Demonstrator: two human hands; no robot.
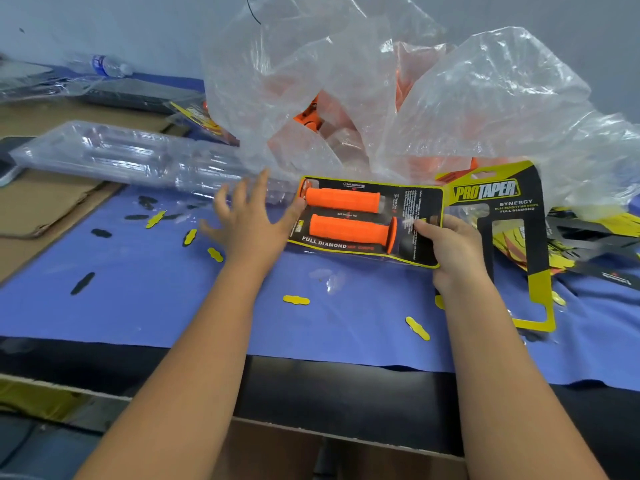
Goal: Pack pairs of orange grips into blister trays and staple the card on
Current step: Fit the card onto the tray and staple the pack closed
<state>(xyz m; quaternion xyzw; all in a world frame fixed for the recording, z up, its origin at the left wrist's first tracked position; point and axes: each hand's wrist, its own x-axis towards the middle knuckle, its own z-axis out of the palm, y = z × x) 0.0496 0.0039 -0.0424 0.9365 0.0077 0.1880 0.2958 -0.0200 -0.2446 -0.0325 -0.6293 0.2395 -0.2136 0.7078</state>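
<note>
The right hand (450,251) pinches the right edge of the black-and-yellow printed card pack (367,220) holding two orange ribbed grips (346,216), flat on the blue-covered table (138,306). The left hand (249,220), fingers spread, touches its left end. Square the card edges before stapling.

Packing workbench: stacked blister trays (114,157), printed cards (512,216), bagged orange grips (311,119), die-cut scraps (296,300).

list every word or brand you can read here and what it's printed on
"PROTAPER": unfolded card flap.
"SYNERGY": same flap, below the brand.
"FULL DIAMOND": same flap, and also the card under the two orange grips.
Fine print on the card by the right hand and the water bottle label: too small to read.
</note>
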